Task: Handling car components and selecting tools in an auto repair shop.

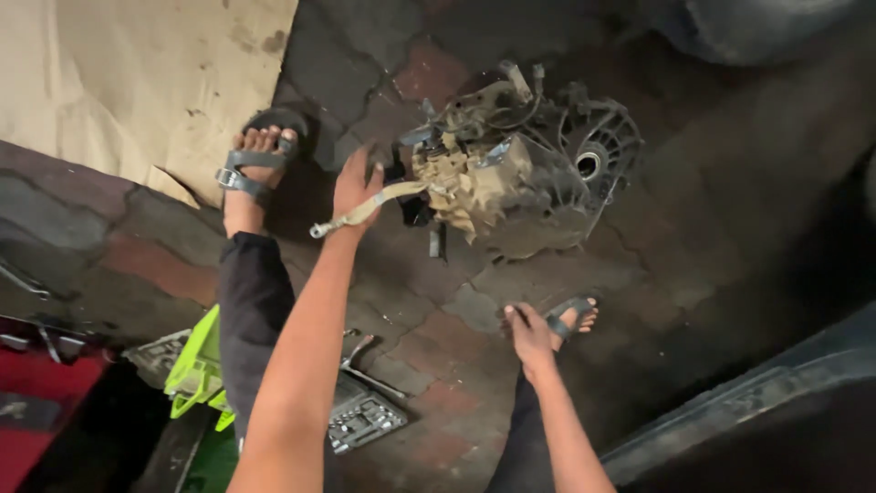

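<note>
The gearbox (520, 164) blocks ahead of my left hand (356, 187). Bare floor (693, 246) lies open right; socket tray (365, 415) crowds behind.

We lose both arms at the bottom edge, and our left hand (356, 187) covers the middle of the grimy lever (365, 212) it grips, so we cannot see how that lever joins the gearbox (525, 173), whose mud-caked near side is too smeared to sort into parts. The socket set (365, 418) lies half under our left leg (251, 310), its pieces too small to tell apart, and the green case (194, 365) behind that leg shows only 1 corner. The red thing (41, 402) at the left edge, the dark tyre (748, 23) at the top and the grey sill (776, 402) at lower right are all cut off.
</note>
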